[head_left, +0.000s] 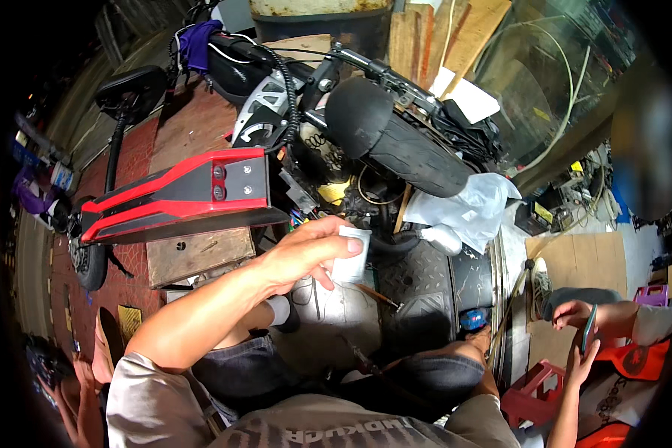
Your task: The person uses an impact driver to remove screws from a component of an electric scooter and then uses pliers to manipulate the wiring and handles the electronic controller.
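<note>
White packet: small, flat, roughly rectangular, held over the work area, in front of the seated person; paper or thin plastic, cannot tell which. Left hand has it in a closed pinch, thumb laid on the face near the upper edge, fingers behind; probably held so to keep it flat and its face in sight. Right hand: not visible, grip cannot be told. Below, a ridged metal tread plate, matte and dark. Beyond, a black rubber tyre, grooved and curved, under a smooth rounded mudguard; to its right, a crumpled translucent plastic bag. Left: red-and-black scooter deck, angular, hard-edged, above a worn wooden box, which perhaps props it; contact unclear. Far right, a co-worker's hand holds a slim phone upright, presumably for viewing.
</note>
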A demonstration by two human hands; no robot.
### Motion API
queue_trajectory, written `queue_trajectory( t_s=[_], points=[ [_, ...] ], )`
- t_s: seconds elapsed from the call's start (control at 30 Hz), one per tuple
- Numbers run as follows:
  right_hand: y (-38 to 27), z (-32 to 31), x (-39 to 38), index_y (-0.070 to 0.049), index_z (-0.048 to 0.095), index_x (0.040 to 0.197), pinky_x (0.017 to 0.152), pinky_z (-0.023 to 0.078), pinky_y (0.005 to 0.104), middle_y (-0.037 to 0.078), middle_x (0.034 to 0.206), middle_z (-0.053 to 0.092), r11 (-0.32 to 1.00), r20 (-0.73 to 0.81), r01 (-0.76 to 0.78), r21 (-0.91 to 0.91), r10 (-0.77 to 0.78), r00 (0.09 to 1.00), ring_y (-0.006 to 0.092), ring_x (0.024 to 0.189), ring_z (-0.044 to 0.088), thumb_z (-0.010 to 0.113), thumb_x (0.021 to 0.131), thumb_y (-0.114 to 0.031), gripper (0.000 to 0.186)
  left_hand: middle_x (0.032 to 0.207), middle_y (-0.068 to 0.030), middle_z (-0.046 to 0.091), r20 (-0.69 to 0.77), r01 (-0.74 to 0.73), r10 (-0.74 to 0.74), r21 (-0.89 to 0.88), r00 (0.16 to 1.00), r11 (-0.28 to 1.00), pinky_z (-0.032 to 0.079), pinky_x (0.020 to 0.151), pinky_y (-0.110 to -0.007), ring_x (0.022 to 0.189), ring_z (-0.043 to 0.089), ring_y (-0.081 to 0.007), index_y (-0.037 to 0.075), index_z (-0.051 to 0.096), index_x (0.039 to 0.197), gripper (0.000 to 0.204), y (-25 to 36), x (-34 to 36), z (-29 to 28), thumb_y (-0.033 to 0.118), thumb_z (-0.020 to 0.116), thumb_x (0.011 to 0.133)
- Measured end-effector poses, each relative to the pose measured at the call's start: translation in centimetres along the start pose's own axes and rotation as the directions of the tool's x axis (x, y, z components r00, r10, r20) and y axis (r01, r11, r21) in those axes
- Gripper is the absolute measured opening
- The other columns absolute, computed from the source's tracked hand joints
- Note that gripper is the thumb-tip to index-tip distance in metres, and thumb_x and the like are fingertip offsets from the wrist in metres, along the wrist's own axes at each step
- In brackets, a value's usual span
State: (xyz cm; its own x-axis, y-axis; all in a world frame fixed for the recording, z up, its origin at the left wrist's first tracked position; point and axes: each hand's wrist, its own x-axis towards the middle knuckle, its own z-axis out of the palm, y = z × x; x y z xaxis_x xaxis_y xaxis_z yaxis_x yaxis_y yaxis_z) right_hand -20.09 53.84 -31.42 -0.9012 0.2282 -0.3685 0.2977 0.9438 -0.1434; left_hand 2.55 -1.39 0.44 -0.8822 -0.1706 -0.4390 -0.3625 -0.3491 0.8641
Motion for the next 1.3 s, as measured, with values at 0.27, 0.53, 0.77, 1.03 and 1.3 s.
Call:
queue_trajectory(
  t_s=[0.27,0.53,0.77,1.03,1.3],
  points=[
    [-6.6,-2.6,-3.3,-0.006,0.069,0.134,0.105,0.055,0.0500,0.024,0.121,0.079,0.878,-0.109,0.074,0.472,-0.025,0.994,0.0410,0.118,0.074,0.086,0.081,-0.034,0.062,0.127,-0.0216,0.072,0.023,-0.103,0.110,-0.199,0.994,0.975,0.072,0.078,-0.050,0.102,0.079,-0.0385,-0.002,0.058,0.150,0.083,0.0,-1.9,0.0,0.049,0.080,0.088],
    [-12.3,-12.6,-11.4,0.001,0.073,0.118,0.077,0.060,0.0333,0.006,0.098,0.077,0.336,-0.491,0.576,0.746,-0.307,0.815,0.0142,0.081,0.072,0.082,0.094,-0.003,0.026,0.126,-0.0244,0.074,0.114,-0.114,0.160,-0.333,0.980,0.936,0.071,0.081,-0.053,0.102,0.079,-0.0420,-0.003,0.058,0.151,0.080,1.8,-1.9,-0.3,0.051,0.076,0.095],
    [-16.4,-21.6,-24.3,0.004,0.069,0.131,0.085,0.059,0.0340,0.009,0.111,0.079,0.270,-0.533,0.660,0.701,-0.416,0.736,0.0170,0.093,0.074,0.088,0.092,-0.008,0.045,0.117,-0.0149,0.076,0.172,-0.124,0.173,-0.264,0.970,0.957,0.071,0.078,-0.047,0.099,0.080,-0.0291,0.003,0.062,0.148,0.064,1.8,-2.4,-1.2,0.045,0.074,0.102],
    [-19.5,-23.7,-36.3,-0.002,0.063,0.142,0.088,0.058,0.0346,0.007,0.107,0.076,-0.033,-0.396,0.500,0.866,-0.656,0.643,0.0195,0.097,0.073,0.093,0.092,-0.019,0.060,0.121,-0.0049,0.069,0.134,-0.082,0.099,-0.126,0.986,0.989,0.066,0.077,-0.043,0.106,0.071,-0.0200,0.010,0.059,0.154,0.061,2.8,-3.3,0.4,0.036,0.078,0.102],
    [-18.3,-22.7,-38.6,-0.004,0.073,0.128,0.095,0.056,0.0368,0.007,0.112,0.079,0.348,-0.233,0.837,0.422,-0.850,0.472,0.0222,0.098,0.073,0.095,0.088,-0.020,0.048,0.124,-0.0031,0.064,0.146,-0.129,0.127,0.010,0.981,0.992,0.061,0.073,-0.035,0.114,0.062,-0.0152,0.006,0.052,0.158,0.086,3.3,-3.2,1.0,0.046,0.089,0.091]
  ],
)
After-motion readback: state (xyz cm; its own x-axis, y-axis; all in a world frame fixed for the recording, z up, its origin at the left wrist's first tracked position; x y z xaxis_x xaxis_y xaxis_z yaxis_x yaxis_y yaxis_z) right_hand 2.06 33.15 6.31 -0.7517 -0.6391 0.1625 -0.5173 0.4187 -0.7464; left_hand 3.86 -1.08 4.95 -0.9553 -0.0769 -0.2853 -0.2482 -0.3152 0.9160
